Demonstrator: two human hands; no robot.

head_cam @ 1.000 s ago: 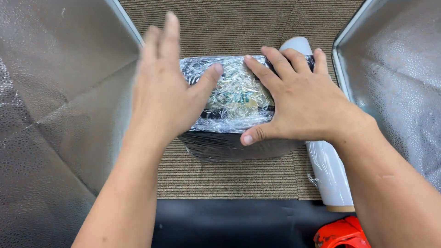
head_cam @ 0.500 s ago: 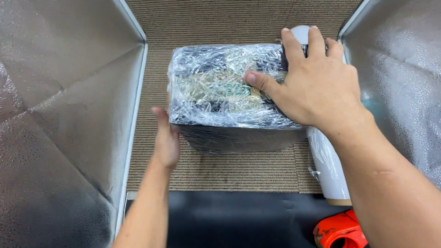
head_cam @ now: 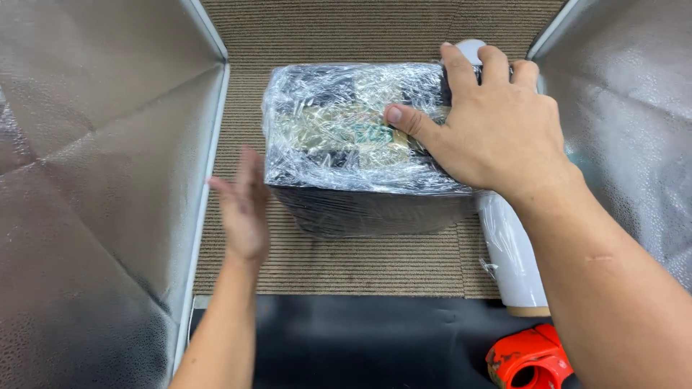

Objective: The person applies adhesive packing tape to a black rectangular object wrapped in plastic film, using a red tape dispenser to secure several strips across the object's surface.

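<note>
Grip, right hand (head_cam: 497, 122): flat and spread on the top right of the wrapped box (head_cam: 360, 144), thumb stretched across the film, fingers over the far edge; pressing, not clenched round anything.
Grip, left hand (head_cam: 244, 205): released, palm turned toward the box's left side, just beside it and apart from it; blurred, holding nothing.
Wrapped box: sits on the ribbed brown mat (head_cam: 346, 259) between the two silver panels, top and sides under crinkled clear film, the near side dark.
Progress: as I judge it, the wrapping is well along; film covers every face I can see, though the underside and far face are hidden. The film roll (head_cam: 512, 252) lies touching the box's right side, under the right wrist, and whether the film has been cut from it I cannot tell.
Contents: something pale green and tan shows through the film on top; too crumpled to say what.
Surroundings: silver foil panel (head_cam: 94, 180) on the left, another on the right; a black strip along the worktop's near edge; an orange tape dispenser (head_cam: 530, 360) at the bottom right.
</note>
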